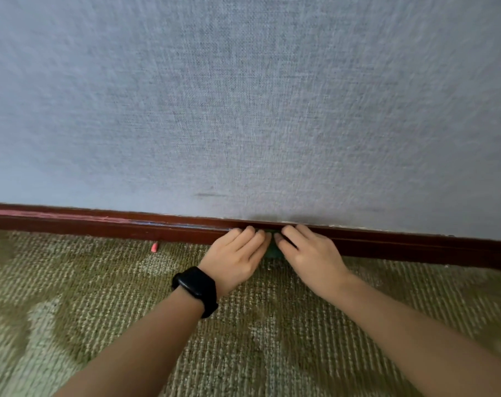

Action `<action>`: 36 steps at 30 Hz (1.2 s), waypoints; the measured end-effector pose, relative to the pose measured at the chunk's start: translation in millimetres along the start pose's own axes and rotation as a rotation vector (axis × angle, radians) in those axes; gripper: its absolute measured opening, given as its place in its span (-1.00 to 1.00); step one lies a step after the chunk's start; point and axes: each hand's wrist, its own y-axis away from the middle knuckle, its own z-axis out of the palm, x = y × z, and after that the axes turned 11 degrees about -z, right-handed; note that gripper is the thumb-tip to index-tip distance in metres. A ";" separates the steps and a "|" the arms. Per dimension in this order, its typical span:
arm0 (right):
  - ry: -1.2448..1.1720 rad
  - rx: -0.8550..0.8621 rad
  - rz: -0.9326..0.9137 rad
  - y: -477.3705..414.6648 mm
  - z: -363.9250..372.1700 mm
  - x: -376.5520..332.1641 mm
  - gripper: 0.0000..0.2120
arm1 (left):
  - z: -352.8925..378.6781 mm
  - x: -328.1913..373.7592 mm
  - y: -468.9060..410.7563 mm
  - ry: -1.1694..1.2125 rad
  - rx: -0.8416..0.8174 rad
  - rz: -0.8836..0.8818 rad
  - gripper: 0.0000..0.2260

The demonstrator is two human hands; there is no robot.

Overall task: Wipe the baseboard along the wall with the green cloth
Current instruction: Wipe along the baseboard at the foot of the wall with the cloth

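Note:
A dark red-brown baseboard point(100, 226) runs along the foot of a grey textured wall point(243, 110). My left hand point(235, 257), with a black watch on its wrist, and my right hand point(312, 253) press side by side against the baseboard. Between and under them lies the green cloth point(273, 251), of which only a small dark green patch shows. Fingers of both hands curl over the cloth onto the board's top edge. Most of the cloth is hidden by the hands.
A green and beige patterned carpet point(129, 325) covers the floor up to the baseboard. A small pink object point(154, 247) lies on the carpet by the board, left of my hands. A dark scuff point(209, 194) marks the wall above.

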 end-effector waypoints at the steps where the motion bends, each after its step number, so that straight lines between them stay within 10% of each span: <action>1: -0.004 0.003 0.004 -6.4 2.5 -5.0 -0.73 | -1.5 -5.6 5.6 -0.008 -0.017 -0.006 -0.50; 36: 0.011 -0.206 0.084 11.6 -24.7 7.2 -0.61 | 6.5 25.6 -12.0 0.099 0.113 -0.157 -0.72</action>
